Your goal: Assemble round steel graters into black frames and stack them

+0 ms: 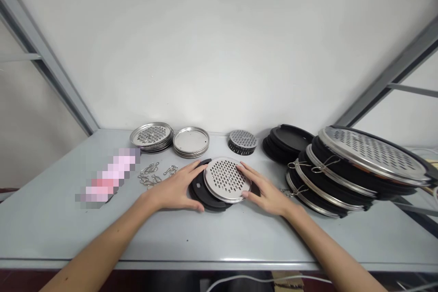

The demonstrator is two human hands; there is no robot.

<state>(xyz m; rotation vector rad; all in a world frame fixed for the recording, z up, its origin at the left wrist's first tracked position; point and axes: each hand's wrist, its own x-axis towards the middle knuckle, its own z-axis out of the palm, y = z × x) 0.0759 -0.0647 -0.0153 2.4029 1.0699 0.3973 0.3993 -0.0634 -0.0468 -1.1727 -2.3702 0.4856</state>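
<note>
A round perforated steel disc (226,179) lies tilted on a black round plate (204,191) in the middle of the grey table (51,223). My left hand (176,188) rests flat on the black plate's left side, fingers spread, touching the disc's left rim. My right hand (265,190) presses against the disc's right rim, fingers spread. Neither hand has lifted anything.
At the back stand a stack of perforated steel discs (151,136), a stack of plain steel lids (190,142), a small perforated stack (242,141) and black plates (286,141). Wire clips (152,174) lie left. A leaning pile of assembled black-and-steel units (349,173) fills the right.
</note>
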